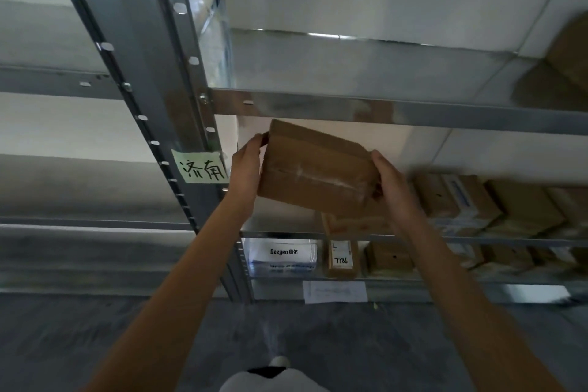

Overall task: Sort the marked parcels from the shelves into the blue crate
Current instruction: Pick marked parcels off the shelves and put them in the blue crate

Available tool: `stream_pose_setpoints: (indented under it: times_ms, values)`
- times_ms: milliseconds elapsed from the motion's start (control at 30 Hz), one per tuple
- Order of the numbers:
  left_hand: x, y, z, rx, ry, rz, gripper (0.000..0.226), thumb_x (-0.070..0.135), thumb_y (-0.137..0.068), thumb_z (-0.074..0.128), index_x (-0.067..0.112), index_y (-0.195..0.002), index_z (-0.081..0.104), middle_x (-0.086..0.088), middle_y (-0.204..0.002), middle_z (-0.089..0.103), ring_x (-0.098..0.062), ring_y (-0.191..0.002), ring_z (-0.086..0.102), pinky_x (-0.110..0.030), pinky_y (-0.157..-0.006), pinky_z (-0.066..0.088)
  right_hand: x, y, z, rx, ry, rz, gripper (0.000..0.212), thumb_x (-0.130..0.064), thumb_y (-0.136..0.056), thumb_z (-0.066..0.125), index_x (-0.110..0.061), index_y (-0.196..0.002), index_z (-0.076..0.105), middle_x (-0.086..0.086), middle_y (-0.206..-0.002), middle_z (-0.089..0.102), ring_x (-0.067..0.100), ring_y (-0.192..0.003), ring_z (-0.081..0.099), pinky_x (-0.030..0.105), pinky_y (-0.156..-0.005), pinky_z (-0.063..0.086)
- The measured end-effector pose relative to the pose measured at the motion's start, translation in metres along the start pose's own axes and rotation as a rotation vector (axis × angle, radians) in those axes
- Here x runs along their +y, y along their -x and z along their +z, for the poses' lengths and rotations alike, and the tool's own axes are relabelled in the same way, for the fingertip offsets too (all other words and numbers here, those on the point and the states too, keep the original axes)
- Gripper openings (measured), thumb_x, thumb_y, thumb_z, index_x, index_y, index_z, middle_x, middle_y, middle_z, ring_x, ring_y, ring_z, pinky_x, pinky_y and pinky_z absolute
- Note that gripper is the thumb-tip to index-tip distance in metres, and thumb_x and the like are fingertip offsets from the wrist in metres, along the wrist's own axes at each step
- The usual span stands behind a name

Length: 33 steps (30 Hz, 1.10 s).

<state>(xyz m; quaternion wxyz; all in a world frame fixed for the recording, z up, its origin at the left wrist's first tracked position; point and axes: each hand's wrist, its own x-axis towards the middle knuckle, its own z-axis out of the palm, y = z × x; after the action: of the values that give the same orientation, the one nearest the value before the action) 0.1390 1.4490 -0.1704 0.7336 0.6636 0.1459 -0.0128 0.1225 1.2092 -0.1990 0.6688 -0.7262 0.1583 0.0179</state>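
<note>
Head view: both hands, left hand [246, 165] and right hand [393, 188], clamp the brown taped cardboard parcel [315, 172] at the grey metal shelf [397, 111] front. Step: retrieval. Next: locate the blue crate, out of frame, probably toward 6 o'clock.

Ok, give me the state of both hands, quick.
Left hand: holding the cardboard parcel's left end.
Right hand: holding its right end.

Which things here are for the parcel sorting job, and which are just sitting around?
For the job:
- cardboard box, held between the left hand and right hand
- other parcels on the shelf
- box marked 7186

Just there:
- green note on the shelf post
- white Deeyeo pack
- white paper label

The blue crate is not in view.
</note>
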Motion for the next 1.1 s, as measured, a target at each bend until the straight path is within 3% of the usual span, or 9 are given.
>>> stream_pose_setpoints:
  times_ms: [167, 267, 367, 533, 800, 900, 967, 1033, 1100]
  values:
    - [-0.022, 0.018, -0.009, -0.051, 0.067, -0.080, 0.026, 0.042, -0.100, 0.039, 0.032, -0.095, 0.063, 0.015, -0.086, 0.071, -0.001, -0.084, 0.064, -0.016, -0.067, 0.048, 0.004, 0.018, -0.005, -0.032, -0.047, 0.002, 0.045, -0.063, -0.091, 0.044, -0.029, -0.097, 0.073, 0.002, -0.101, 0.076, 0.021, -0.099, 0.069, 0.046, -0.098, 0.050]
    - [-0.030, 0.026, -0.014, -0.054, 0.042, -0.069, 0.033, 0.041, -0.101, 0.035, 0.023, -0.119, 0.055, 0.005, -0.107, 0.065, -0.011, -0.100, 0.060, -0.019, -0.075, 0.046, 0.005, 0.025, -0.009, -0.024, -0.074, 0.016, 0.050, -0.061, -0.094, 0.042, -0.023, -0.113, 0.068, 0.005, -0.109, 0.073, 0.025, -0.105, 0.067, 0.049, -0.102, 0.048]
    - [-0.034, 0.032, -0.018, -0.048, 0.052, -0.068, 0.031, 0.039, -0.101, 0.034, 0.021, -0.119, 0.053, 0.001, -0.112, 0.062, -0.017, -0.106, 0.057, -0.023, -0.076, 0.047, 0.011, 0.031, -0.011, -0.012, -0.091, 0.000, 0.047, -0.056, -0.096, 0.044, -0.021, -0.118, 0.065, 0.006, -0.112, 0.072, 0.024, -0.108, 0.066, 0.047, -0.101, 0.048]
    - [-0.042, 0.043, -0.022, -0.042, -0.003, -0.121, 0.048, 0.045, -0.101, 0.030, 0.014, -0.132, 0.049, -0.011, -0.129, 0.058, -0.026, -0.118, 0.055, -0.042, -0.104, 0.043, 0.021, 0.042, -0.010, 0.015, -0.214, 0.029, 0.043, -0.053, -0.094, 0.049, -0.019, -0.114, 0.066, 0.005, -0.107, 0.073, 0.024, -0.107, 0.066, 0.040, -0.090, 0.052]
    - [-0.049, 0.059, -0.029, -0.129, 0.001, -0.136, 0.078, 0.071, -0.084, 0.034, 0.024, -0.146, 0.033, -0.006, -0.140, 0.049, -0.026, -0.127, 0.049, -0.052, -0.109, 0.036, 0.038, 0.055, -0.003, -0.126, -0.163, 0.015, 0.050, -0.075, -0.083, 0.045, -0.032, -0.070, 0.066, -0.008, -0.058, 0.065, 0.006, -0.054, 0.063, 0.023, -0.051, 0.049]
    - [-0.041, 0.056, -0.036, -0.282, -0.059, -0.034, 0.073, 0.072, -0.076, 0.050, 0.033, -0.137, 0.044, -0.002, -0.125, 0.062, -0.025, -0.114, 0.061, -0.049, -0.096, 0.049, 0.048, 0.061, -0.005, -0.237, -0.185, 0.049, 0.074, -0.084, -0.069, 0.044, -0.026, -0.109, 0.067, -0.003, -0.085, 0.075, 0.014, -0.079, 0.073, 0.032, -0.065, 0.058]
    - [-0.034, 0.046, -0.044, -0.343, -0.129, 0.008, 0.064, 0.065, -0.076, 0.057, 0.036, -0.133, 0.049, -0.001, -0.118, 0.067, -0.023, -0.109, 0.064, -0.047, -0.095, 0.050, 0.054, 0.061, -0.012, -0.321, -0.226, 0.086, 0.096, -0.081, -0.068, 0.048, -0.022, -0.143, 0.041, 0.005, -0.110, 0.070, 0.023, -0.097, 0.070, 0.044, -0.078, 0.058]
    - [-0.026, 0.035, -0.046, -0.382, -0.201, 0.003, 0.064, 0.065, -0.074, 0.060, 0.038, -0.131, 0.051, 0.002, -0.114, 0.069, -0.021, -0.107, 0.065, -0.047, -0.099, 0.049, 0.058, 0.060, -0.021, -0.401, -0.245, 0.122, 0.098, -0.070, -0.073, 0.056, -0.031, -0.153, 0.015, 0.011, -0.132, 0.058, 0.030, -0.114, 0.062, 0.052, -0.086, 0.056]
    - [-0.019, 0.029, -0.043, -0.434, -0.294, 0.000, 0.063, 0.067, -0.073, 0.061, 0.041, -0.130, 0.052, 0.006, -0.112, 0.070, -0.017, -0.105, 0.066, -0.046, -0.100, 0.048, 0.060, 0.060, -0.024, -0.439, -0.222, 0.164, 0.107, -0.056, -0.069, 0.072, -0.035, -0.154, 0.010, 0.012, -0.139, 0.053, 0.031, -0.119, 0.060, 0.050, -0.086, 0.056]
